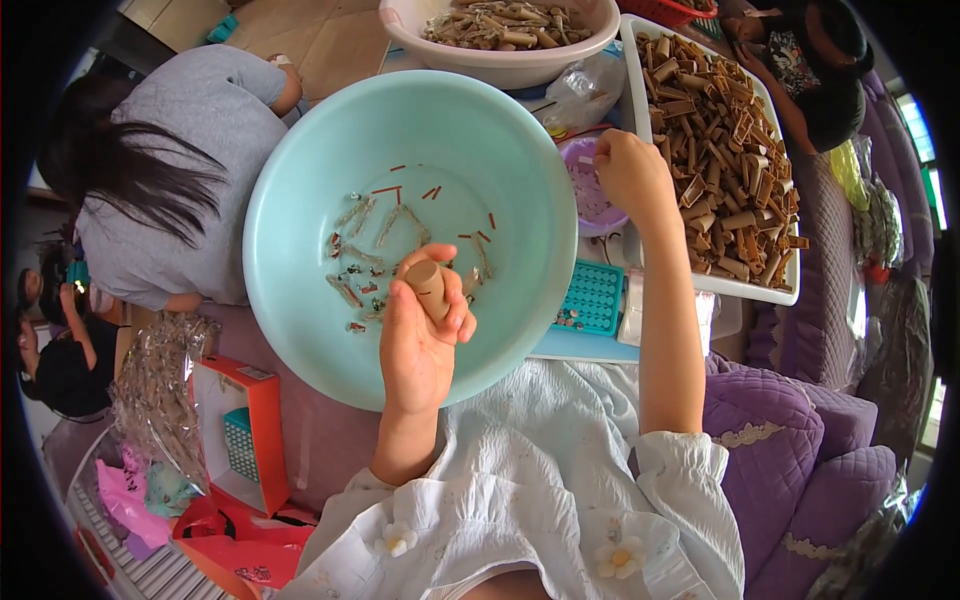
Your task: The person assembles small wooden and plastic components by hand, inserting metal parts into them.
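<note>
My left hand [422, 340] is closed around a small brown cardboard tube [430, 288], held tilted over the near part of a large light-teal basin [285, 200]. In that basin lie several thin clear strips with small wires and some short reddish-brown sticks [387, 190]. To the right, my right hand [632, 172] reaches over the edge of a purple bowl [572, 152] with small whitish pieces in it. Its fingers are curled together and point down; whatever they may pinch is hidden.
A white tray [790, 270] heaped with brown cardboard pieces stands at the right. Beyond the basin is a pale pink tub [400, 30]. A teal perforated tray [597, 290] lies near the purple bowl. People sit at left and far right; an orange box [270, 440] is near left.
</note>
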`<control>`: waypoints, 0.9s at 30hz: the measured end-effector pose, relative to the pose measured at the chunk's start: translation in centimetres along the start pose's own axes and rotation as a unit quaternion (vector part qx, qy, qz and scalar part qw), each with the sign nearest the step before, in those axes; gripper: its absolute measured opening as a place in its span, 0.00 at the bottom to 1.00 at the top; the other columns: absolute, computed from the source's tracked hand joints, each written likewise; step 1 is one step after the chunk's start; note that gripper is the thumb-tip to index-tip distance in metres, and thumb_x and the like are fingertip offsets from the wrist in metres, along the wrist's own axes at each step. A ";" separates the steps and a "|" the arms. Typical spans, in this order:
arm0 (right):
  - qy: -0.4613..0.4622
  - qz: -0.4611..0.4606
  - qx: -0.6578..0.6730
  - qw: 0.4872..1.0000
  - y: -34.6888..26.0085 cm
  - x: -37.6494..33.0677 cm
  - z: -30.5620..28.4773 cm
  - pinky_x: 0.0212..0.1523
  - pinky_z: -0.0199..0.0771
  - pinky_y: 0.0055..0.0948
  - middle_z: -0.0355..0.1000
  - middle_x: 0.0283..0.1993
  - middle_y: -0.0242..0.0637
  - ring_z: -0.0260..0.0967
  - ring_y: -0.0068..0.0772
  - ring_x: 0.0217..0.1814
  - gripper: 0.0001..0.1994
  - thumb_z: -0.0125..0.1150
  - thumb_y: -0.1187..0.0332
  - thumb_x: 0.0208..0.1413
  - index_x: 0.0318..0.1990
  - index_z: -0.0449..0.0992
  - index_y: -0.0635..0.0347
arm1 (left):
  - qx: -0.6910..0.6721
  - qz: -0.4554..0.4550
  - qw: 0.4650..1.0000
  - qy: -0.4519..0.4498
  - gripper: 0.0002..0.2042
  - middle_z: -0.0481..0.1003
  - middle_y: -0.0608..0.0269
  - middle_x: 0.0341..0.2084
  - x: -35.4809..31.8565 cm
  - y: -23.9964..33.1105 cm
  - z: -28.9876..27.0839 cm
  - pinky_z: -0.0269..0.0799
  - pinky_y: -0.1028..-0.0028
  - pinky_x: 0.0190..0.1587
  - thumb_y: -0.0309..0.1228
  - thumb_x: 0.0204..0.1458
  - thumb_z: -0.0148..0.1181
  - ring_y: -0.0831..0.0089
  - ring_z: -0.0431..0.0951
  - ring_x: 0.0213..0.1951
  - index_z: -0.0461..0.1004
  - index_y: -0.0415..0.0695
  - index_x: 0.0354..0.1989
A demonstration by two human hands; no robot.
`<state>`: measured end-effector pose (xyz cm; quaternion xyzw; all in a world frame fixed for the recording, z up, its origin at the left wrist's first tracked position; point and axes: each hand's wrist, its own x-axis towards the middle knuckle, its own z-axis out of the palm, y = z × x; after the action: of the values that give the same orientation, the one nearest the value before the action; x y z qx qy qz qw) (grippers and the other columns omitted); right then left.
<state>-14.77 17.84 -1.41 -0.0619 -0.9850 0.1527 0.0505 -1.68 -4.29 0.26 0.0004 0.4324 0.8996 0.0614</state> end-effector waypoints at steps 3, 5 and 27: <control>-0.033 -0.042 0.085 0.995 0.8 0.1 -0.6 0.35 0.66 0.34 0.70 0.28 0.47 0.67 0.47 0.33 0.07 0.50 0.72 0.43 0.29 0.69 0.65 | -0.002 -0.020 1.000 0.001 0.24 0.61 0.68 0.26 0.0 -0.2 0.0 0.57 0.81 0.27 0.49 0.55 0.35 0.81 0.59 0.24 0.58 0.39 0.48; -0.019 -0.051 0.105 0.993 1.3 0.0 -0.9 0.36 0.66 0.34 0.70 0.28 0.47 0.67 0.46 0.33 0.07 0.50 0.72 0.43 0.30 0.69 0.65 | -0.015 -0.024 1.000 -0.004 0.22 0.61 0.68 0.25 -0.1 -0.2 -0.1 0.57 0.80 0.29 0.46 0.56 0.34 0.82 0.59 0.25 0.59 0.39 0.48; -0.042 0.013 0.305 0.951 1.6 -1.0 -2.1 0.31 0.68 0.20 0.73 0.28 0.40 0.71 0.24 0.29 0.09 0.52 0.79 0.43 0.35 0.72 0.68 | -0.075 -0.064 0.995 0.011 0.15 0.65 0.68 0.33 0.2 -0.9 -0.2 0.61 0.78 0.40 0.35 0.56 0.40 0.82 0.65 0.34 0.61 0.42 0.48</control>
<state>-13.39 19.85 -0.02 -0.0503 -0.8918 0.4490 0.0240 -1.75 -3.87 -0.54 -0.0416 0.3631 0.9238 0.1140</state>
